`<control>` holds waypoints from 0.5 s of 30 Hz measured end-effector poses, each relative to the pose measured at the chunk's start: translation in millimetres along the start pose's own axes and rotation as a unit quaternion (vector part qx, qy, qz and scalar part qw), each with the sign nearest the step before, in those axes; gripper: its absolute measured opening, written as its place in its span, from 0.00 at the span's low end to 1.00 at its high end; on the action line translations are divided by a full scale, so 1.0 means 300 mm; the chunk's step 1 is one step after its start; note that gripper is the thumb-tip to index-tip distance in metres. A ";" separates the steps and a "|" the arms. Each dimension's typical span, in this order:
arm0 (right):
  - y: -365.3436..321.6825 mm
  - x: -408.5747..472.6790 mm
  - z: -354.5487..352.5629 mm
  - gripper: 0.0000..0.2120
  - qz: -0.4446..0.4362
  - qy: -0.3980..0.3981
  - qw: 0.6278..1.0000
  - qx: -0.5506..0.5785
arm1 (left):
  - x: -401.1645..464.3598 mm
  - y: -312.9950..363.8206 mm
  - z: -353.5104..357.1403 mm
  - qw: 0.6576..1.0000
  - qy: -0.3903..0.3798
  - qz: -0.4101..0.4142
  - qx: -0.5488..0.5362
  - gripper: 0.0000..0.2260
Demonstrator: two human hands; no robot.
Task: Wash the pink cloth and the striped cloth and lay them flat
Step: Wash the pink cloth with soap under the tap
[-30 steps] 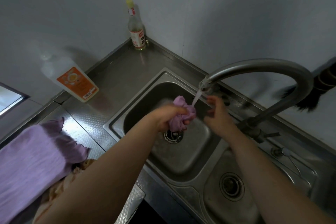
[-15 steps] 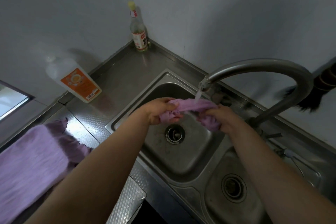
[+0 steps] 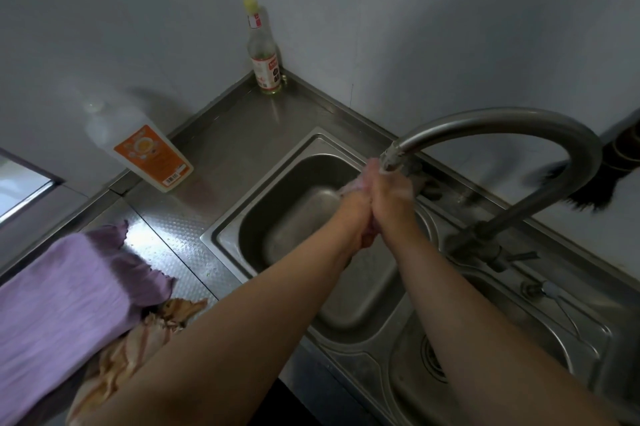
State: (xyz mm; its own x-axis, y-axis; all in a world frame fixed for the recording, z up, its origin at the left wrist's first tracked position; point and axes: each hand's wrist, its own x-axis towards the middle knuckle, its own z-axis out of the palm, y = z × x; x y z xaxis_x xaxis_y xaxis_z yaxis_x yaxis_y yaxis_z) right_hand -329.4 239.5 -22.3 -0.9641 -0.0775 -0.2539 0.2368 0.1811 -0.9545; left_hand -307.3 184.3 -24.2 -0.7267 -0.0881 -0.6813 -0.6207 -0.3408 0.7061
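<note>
Both my hands are pressed together under the faucet spout [image 3: 391, 161], over the left sink basin [image 3: 277, 238]. The small pink cloth [image 3: 349, 187] is bunched between them, with only scraps showing above and below the palms. My left hand [image 3: 356, 214] and my right hand [image 3: 393, 199] both grip it, fingers curled tight. The striped cloth [image 3: 138, 349], cream with orange stripes, lies crumpled on the counter at lower left, partly under a large lilac cloth [image 3: 59, 315].
A white detergent bottle [image 3: 145, 152] with an orange label stands on the counter by the left wall. A glass bottle [image 3: 265, 62] sits in the corner. The curved faucet neck [image 3: 540, 121] arches over a second basin [image 3: 512, 356] at right. A dark brush [image 3: 588, 193] hangs at far right.
The hands held the pink cloth stretched between them; now they have come together and bunched it up, raised closer to the spout. The view has shifted slightly right.
</note>
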 end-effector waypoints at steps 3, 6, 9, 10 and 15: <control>-0.011 0.072 0.026 0.14 0.051 0.078 0.995 -0.030 | 0.003 0.000 -0.020 0.998 -0.008 0.023 0.060 0.11; -0.026 0.113 0.060 0.09 0.100 0.118 0.988 -0.011 | 0.005 -0.017 -0.030 0.994 0.009 0.038 0.101 0.15; -0.021 0.135 0.031 0.07 0.148 0.085 0.983 0.073 | 0.004 -0.019 -0.062 0.992 -0.022 0.024 0.120 0.19; -0.022 0.136 0.010 0.09 0.168 0.086 0.979 0.080 | 0.005 -0.011 -0.085 0.991 -0.044 0.011 0.128 0.18; -0.003 0.126 -0.144 0.06 0.037 -0.049 0.990 -0.131 | 0.016 0.101 -0.270 0.960 -0.122 0.006 0.253 0.15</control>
State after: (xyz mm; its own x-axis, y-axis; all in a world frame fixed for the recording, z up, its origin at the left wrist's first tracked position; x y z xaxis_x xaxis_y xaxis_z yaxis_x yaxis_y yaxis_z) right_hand -371.2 279.0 -24.4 -0.9257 -0.1479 -0.3481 0.2549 0.4360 -0.8631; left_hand -305.8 97.7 -21.8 -0.7440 0.1530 -0.6504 -0.6303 0.1626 0.7592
